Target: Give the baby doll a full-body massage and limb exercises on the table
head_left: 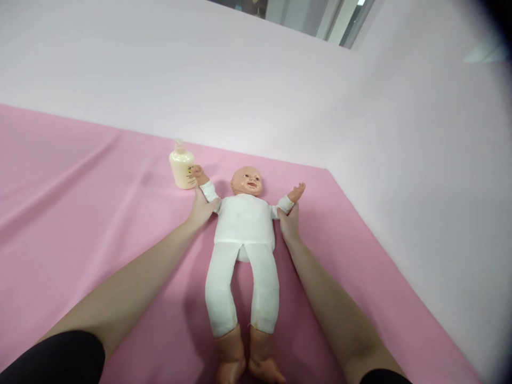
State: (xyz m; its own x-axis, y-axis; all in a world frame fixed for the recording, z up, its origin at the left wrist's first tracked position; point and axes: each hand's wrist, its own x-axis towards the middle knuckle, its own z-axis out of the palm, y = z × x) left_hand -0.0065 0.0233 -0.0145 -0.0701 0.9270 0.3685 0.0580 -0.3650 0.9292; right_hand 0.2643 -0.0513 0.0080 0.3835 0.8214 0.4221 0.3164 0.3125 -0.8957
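2 bare hands at work, 1 on each sleeved arm of a baby doll [245,218]; left hand [201,211] with its grip narrow around the white sleeve [209,191] on the left, thumb across the top; right hand [289,223] with an equally narrow grip on the opposite sleeve [285,204]; firmness of the hold impossible to tell, some fingers out of sight behind the arms; doll face up on a pink sheet [80,213], bald head [245,180] at the far end, 2 bare feet [231,354] toward the near side; arms spread, forearms angled outward past the hands, legs [221,285] slightly apart; 1 pump bottle [182,169] upright just beside the doll's fist [197,172] on the left, contact between them hard to judge.

To handle the arms well, make each hold light and even, wrapping the limb rather than pinching the cloth; match pressure and height on the 2 sides, so as not to roll the torso; work close to the elbows for control, without tugging at the shoulders; move slowly, with an eye on the head; mind the bottle during any outward sweep on the left, and avoid knocking it with the fist.
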